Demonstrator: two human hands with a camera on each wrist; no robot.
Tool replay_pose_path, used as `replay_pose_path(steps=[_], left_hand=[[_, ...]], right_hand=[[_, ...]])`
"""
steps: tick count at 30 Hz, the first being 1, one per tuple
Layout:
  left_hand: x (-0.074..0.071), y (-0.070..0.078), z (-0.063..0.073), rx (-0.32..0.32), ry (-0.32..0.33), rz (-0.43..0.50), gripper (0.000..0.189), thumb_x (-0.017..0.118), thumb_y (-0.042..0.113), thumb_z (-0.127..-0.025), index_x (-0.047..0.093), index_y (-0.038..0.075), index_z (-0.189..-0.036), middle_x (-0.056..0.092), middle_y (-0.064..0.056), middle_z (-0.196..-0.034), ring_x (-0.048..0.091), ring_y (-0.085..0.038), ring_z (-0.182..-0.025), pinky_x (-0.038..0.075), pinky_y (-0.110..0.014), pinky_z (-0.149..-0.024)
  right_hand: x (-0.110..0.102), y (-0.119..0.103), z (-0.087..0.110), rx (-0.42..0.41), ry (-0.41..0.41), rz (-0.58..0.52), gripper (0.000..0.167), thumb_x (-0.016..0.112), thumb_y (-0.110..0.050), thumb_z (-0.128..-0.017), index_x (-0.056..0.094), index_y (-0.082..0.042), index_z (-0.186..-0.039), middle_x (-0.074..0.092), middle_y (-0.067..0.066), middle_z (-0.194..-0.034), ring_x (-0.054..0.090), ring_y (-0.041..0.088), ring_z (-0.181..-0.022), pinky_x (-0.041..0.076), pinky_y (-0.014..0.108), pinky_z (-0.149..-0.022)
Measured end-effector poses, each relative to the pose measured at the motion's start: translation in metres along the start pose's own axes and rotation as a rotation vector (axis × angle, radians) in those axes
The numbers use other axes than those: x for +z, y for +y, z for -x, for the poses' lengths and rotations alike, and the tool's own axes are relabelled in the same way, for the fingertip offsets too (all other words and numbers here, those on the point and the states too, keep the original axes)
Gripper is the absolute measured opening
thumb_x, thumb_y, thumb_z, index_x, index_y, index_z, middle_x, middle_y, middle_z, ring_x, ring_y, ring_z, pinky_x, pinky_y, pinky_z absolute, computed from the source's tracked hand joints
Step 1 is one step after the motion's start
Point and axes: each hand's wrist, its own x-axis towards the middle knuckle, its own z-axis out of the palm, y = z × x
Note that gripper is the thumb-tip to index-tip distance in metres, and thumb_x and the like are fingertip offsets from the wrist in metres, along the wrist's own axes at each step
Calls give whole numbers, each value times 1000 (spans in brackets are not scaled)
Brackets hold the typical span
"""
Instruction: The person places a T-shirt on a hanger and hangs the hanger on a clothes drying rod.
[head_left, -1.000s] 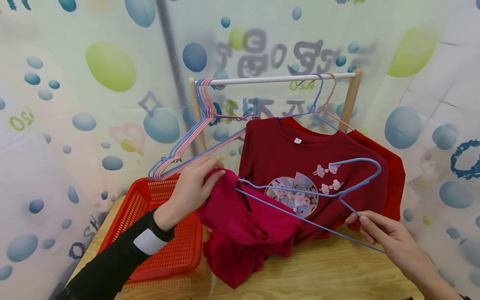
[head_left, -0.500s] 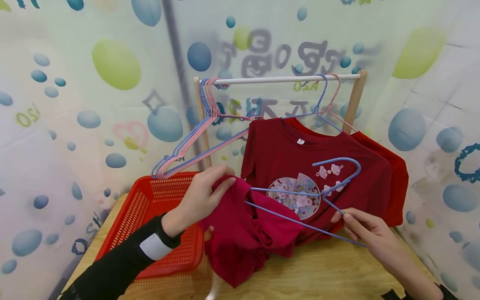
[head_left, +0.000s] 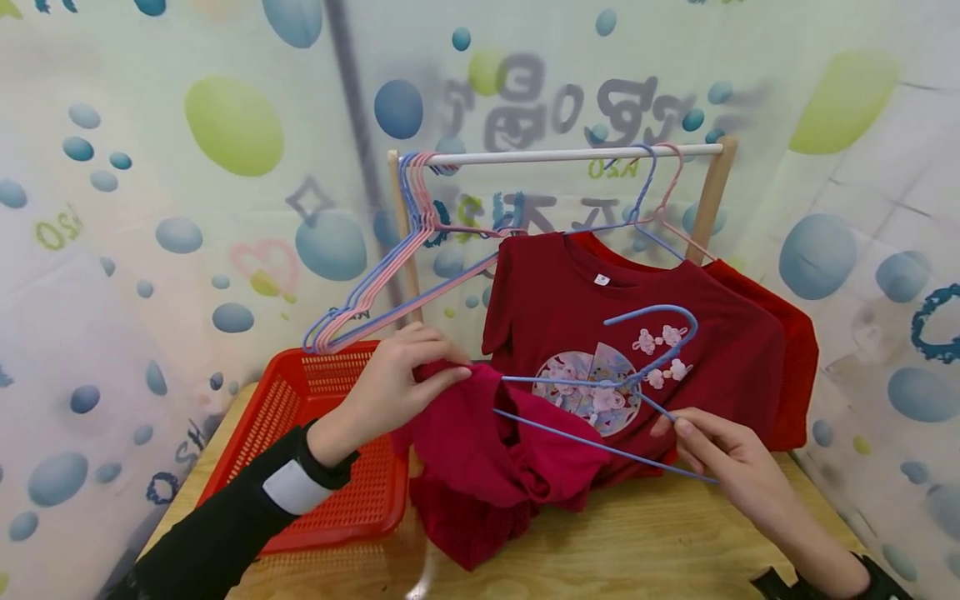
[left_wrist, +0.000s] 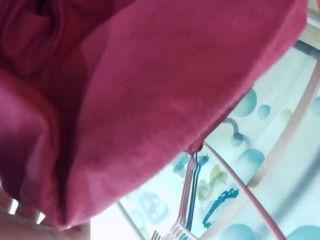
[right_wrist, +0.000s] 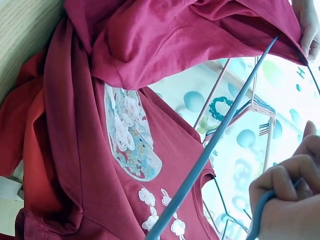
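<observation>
My left hand [head_left: 405,379] pinches the upper edge of a magenta-red garment [head_left: 480,450], which hangs in folds down to the table. In my right hand [head_left: 727,454] is a blue clothes hanger [head_left: 570,437], gripped near its right shoulder, hook pointing up. The hanger's left end runs inside the garment's opening, so its tip is hidden in the head view. From the right wrist, the hanger's bar [right_wrist: 215,145] crosses toward the cloth, and the left fingers [right_wrist: 310,35] hold the cloth's edge. The left wrist view is mostly filled by the garment [left_wrist: 165,75].
Behind stands a rack with a white rail [head_left: 555,156]. A dark red printed shirt [head_left: 585,308] and a brighter red garment [head_left: 798,358] hang at its right; several blue and pink hangers [head_left: 375,283] hang at its left. A red plastic basket [head_left: 375,529] sits on the wooden table [head_left: 600,550].
The right hand has moved left with the blue hanger, and its end has gone further into the garment. The left hand has shifted slightly right, still holding the cloth's edge.
</observation>
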Motion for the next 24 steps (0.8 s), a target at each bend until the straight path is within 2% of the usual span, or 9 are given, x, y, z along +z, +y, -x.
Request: replay_pose_path(steps=[5,9,15,20,24], left_hand=[[2,-1,3,71,-3,-93,12,86,10,-83,83,13,-94,76,1,-87,58,-15,-86,38,-34,-76],[5,2,4,91,0,-155,14,88,14,-81,84,15,-94,75,3,-86,56,-14,-87,34,-35,-77],[9,5,3,71,6,-137,13,88,14,-82,83,12,-94,75,1,-87,57,-15,-86,39,-35,-77],[11,6,2,82,3,-106,13,87,11,-83,82,11,-95,75,0,-86,58,-14,-84,44,-32,-75],[13,8,1,81,3,-93,13,86,11,-84,82,10,-97,76,0,-86,56,-13,-80,43,-30,-73]], right_hand=[[2,-2,-2,39,24,-32,22,47,-7,-110,68,-7,-114,45,3,-68,41,24,-60,35,35,-50],[6,-5,-5,42,42,-55,21,48,-8,-109,69,-6,-114,46,1,-71,41,23,-62,35,34,-52],[11,-9,-11,16,55,-89,21,49,-7,-109,70,-10,-115,51,-1,-75,42,24,-66,37,33,-55],[17,-13,-15,12,54,-90,20,51,-7,-109,70,-12,-112,47,2,-71,42,22,-62,35,34,-52],[22,-16,-18,26,70,-69,18,52,-9,-108,70,-11,-112,46,2,-70,43,22,-63,35,34,-52]])
